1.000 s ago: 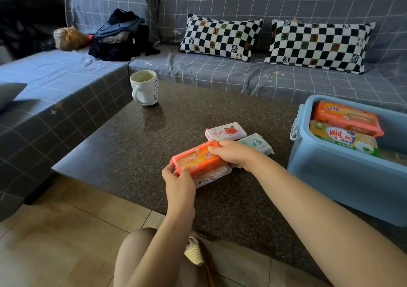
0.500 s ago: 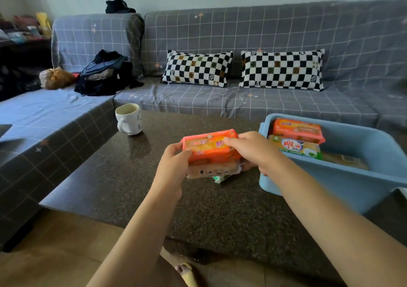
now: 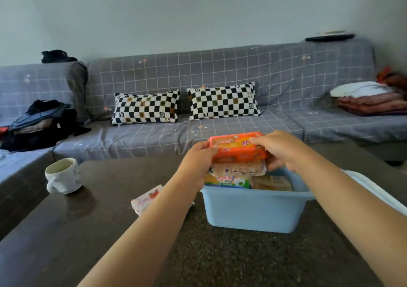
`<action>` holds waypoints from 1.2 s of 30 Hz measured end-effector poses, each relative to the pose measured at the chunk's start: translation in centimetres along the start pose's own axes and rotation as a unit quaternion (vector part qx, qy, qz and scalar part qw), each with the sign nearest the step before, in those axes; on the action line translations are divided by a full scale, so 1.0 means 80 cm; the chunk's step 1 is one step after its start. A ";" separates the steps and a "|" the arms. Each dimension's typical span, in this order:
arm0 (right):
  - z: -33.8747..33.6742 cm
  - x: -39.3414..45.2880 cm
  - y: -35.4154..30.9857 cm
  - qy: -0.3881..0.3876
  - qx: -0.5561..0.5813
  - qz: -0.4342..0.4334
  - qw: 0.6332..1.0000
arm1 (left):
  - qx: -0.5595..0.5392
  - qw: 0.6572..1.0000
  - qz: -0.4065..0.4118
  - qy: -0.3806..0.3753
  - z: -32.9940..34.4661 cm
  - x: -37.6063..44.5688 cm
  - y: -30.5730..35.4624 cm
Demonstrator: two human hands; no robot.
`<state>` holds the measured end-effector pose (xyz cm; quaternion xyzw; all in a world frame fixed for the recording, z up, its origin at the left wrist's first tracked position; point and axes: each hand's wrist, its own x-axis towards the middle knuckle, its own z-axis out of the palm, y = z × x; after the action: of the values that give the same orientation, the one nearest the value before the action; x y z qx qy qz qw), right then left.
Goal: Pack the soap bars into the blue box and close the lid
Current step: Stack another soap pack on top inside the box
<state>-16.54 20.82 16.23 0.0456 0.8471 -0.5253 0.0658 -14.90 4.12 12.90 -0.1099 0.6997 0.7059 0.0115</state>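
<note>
An orange soap bar (image 3: 236,147) lies stacked on a pale one (image 3: 236,170), and both hang over the open blue box (image 3: 253,209). My left hand (image 3: 196,165) grips the stack's left end and my right hand (image 3: 279,149) its right end. Inside the box lie a yellow-green bar (image 3: 226,181) and a tan bar (image 3: 272,182). A white-pink bar with a strawberry print (image 3: 146,199) rests on the table left of the box, partly behind my left forearm. The box's white lid (image 3: 378,196) shows at the right.
A white mug (image 3: 62,175) stands on the dark stone table (image 3: 88,231) at the left. Behind the table runs a grey checked sofa (image 3: 220,73) with two chequered pillows (image 3: 145,107), a dark bag (image 3: 39,123) at its left and folded cloth (image 3: 370,99) at its right.
Both hands lifted the two stacked bars off the table and carried them right, over the blue box. The view tilted up and shifted right.
</note>
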 end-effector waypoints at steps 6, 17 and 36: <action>-0.057 0.052 0.041 0.056 -0.034 0.058 0.996 | 0.022 0.998 -0.029 -0.060 0.089 0.064 -0.018; -0.070 0.098 0.083 0.067 -0.153 0.068 0.984 | 0.237 0.968 -0.003 -0.079 0.135 0.105 -0.041; -0.040 0.095 0.111 0.031 -0.336 -0.030 0.941 | 0.447 0.884 0.101 -0.088 0.136 0.095 -0.063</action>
<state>-22.95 27.67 8.54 0.0112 0.9770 -0.2101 0.0354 -22.96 13.93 6.63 0.0405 0.9445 0.3221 0.0493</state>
